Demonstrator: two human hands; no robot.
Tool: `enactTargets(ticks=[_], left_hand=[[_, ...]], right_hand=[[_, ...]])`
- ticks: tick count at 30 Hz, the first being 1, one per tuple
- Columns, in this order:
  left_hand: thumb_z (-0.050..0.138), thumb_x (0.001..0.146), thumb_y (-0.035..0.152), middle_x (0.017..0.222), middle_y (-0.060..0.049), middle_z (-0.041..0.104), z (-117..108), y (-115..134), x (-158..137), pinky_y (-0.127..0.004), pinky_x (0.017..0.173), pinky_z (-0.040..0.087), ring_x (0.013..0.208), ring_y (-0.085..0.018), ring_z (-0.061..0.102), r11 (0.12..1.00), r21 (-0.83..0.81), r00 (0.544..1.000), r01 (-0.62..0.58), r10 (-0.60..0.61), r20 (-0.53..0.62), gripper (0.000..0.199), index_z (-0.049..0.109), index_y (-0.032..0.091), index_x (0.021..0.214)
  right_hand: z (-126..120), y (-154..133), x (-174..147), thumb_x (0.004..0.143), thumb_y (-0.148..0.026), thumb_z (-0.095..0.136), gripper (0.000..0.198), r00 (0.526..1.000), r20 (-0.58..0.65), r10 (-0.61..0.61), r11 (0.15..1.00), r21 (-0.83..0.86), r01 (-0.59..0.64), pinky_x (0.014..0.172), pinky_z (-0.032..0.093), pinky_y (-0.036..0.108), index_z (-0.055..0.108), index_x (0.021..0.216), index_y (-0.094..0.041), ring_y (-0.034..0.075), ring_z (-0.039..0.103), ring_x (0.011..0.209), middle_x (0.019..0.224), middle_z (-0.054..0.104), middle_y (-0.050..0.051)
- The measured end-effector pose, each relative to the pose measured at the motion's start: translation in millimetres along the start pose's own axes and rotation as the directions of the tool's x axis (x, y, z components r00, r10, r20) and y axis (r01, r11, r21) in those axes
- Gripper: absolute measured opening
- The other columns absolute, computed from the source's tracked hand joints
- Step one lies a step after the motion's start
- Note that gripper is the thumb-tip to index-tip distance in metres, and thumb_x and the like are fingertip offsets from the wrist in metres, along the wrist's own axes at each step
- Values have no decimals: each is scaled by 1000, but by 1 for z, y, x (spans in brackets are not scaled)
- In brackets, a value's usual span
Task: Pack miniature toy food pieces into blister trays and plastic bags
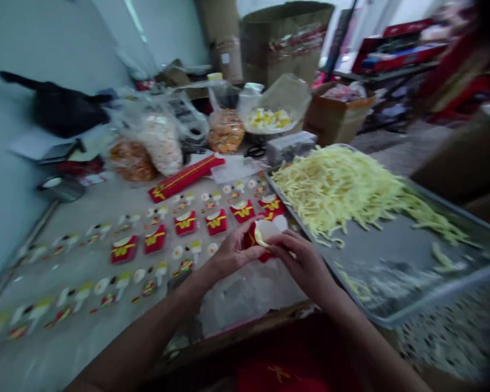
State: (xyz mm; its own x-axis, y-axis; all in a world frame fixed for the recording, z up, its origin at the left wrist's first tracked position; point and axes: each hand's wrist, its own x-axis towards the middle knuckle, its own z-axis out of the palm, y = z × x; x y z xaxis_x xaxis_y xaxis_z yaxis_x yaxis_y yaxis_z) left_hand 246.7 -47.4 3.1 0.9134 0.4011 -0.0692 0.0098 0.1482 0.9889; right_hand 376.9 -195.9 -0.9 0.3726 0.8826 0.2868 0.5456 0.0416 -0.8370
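A small red fries carton (251, 235) with a white inside is held between my two hands over the table's front edge. My left hand (240, 245) closes around its left side, thumb in front. My right hand (296, 253) has its fingers pinched at the carton's right side and opening. A pale curved strip shows at the opening; whether it is a fry or the carton's rim, I cannot tell. Just beyond my hands, more red cartons with yellow marks (216, 222) lie in a row. A tray (375, 253) to the right bears a heap of pale yellow fry-shaped pieces (343, 182).
Rows of small toy food pieces (122, 283) cover the table to the left. A long red stack of cartons (185, 177) lies behind them. Filled plastic bags (226, 130), black scissors (255, 151) and a grey block (291, 147) stand farther back, with cardboard boxes (338, 111) beyond.
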Motion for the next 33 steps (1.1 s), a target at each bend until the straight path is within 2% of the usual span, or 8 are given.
enactTargets(ticks=[7,11,14,16,18,22,30,33], left_hand=[[80,73,30,95,-7,72,-49,-15,-83,-27,75,52,81,-17,65,908,-418,894,-14,-176,-412,31,73,16,100],[78,69,26,88,-5,73,-123,-11,-139,-28,75,52,77,-17,66,953,-288,671,-94,-153,-726,29,71,16,95],[71,75,32,102,-8,72,-210,1,-188,-36,84,54,89,-23,69,995,43,454,94,-4,-891,40,67,15,112],[63,82,31,116,-11,68,-267,7,-213,-39,91,52,104,-26,66,876,295,246,382,212,-946,43,60,15,121],[60,82,24,128,-17,59,-312,8,-224,-42,98,49,117,-28,59,616,381,177,689,367,-913,49,52,14,129],[59,85,22,122,-20,56,-345,-3,-212,-43,96,48,114,-30,58,437,377,208,816,387,-898,37,52,11,120],[43,96,46,90,-8,60,-313,-6,-211,-51,90,43,97,-31,53,102,533,439,840,451,-778,35,61,19,84],[37,95,53,72,-3,53,-320,-15,-219,-45,80,45,74,-25,50,122,508,432,853,383,-816,42,58,23,74]], right_hand=[[86,-23,33,93,-28,64,10,980,198,-35,986,166,2,63,53,28,65,103,-26,18,67,70,85,70,2],[161,-56,64,94,-23,60,25,912,343,-223,970,172,172,68,55,32,62,118,-25,18,68,75,101,71,7],[194,-74,77,95,-20,59,39,826,464,-321,947,190,261,74,57,35,58,132,-28,20,69,86,119,66,10],[203,-74,78,95,-19,59,31,785,515,-343,939,203,276,79,57,37,64,123,-29,23,69,96,121,64,10],[203,-66,73,95,-18,57,25,773,534,-343,939,199,279,81,58,38,68,114,-28,24,69,100,118,64,10],[188,-39,56,95,-18,55,24,781,541,-311,950,169,262,80,59,36,68,111,-31,23,69,100,114,66,8],[121,-10,41,97,-23,57,18,899,397,-185,980,10,198,79,59,35,69,108,-31,23,70,97,108,70,7],[90,-8,39,98,-22,56,19,931,354,-91,992,-52,117,82,56,34,72,106,-29,21,69,97,108,70,6]])
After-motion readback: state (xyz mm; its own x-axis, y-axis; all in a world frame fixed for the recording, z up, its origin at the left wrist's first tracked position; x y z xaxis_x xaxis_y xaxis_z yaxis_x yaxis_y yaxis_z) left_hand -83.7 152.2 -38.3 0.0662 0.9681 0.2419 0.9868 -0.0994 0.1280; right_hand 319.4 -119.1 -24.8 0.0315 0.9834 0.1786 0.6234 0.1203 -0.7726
